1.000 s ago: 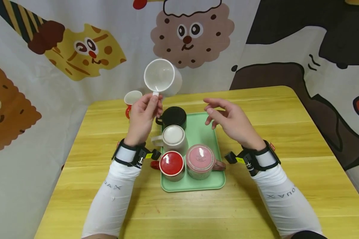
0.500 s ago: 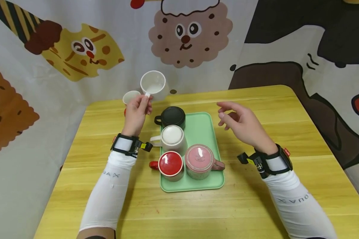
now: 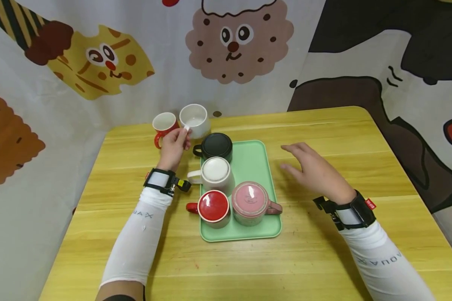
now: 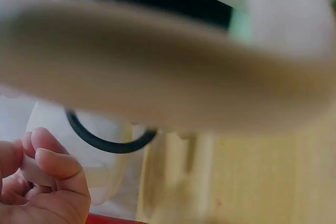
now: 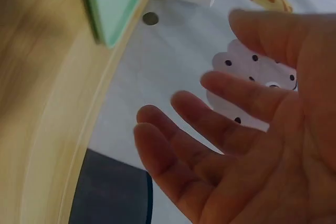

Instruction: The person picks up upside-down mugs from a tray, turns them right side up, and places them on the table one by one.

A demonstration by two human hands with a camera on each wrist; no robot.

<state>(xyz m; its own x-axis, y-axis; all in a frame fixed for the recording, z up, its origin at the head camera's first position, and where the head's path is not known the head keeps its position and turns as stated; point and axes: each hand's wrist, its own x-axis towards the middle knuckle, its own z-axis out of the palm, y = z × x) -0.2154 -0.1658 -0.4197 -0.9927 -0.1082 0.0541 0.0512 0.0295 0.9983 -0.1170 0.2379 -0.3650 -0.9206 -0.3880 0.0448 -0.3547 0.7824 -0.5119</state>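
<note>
At the far left of the table my left hand (image 3: 172, 148) pinches the handle of a white mug (image 3: 200, 125), which is mouth up at the table's back edge. Whether its base touches the table is hidden. Beside it is a red mug (image 3: 173, 126) with a white inside, partly behind the hand. In the left wrist view the fingers (image 4: 60, 163) curl on the white handle, and a black mug handle (image 4: 113, 145) hangs close by. To the right of the tray, my right hand (image 3: 318, 173) holds nothing, its fingers spread and relaxed.
A green tray (image 3: 250, 161) bears upside-down mugs: black (image 3: 216, 145), white (image 3: 215, 169), red (image 3: 213, 205) and pink (image 3: 250, 200). Several handles stick out past its sides. A printed cloth (image 3: 226, 96) hangs behind the wooden table (image 3: 229, 267).
My left hand has lowered the white mug from the air to the back of the table, beside the red mug. The right hand has moved right and down, its fingers opening out.
</note>
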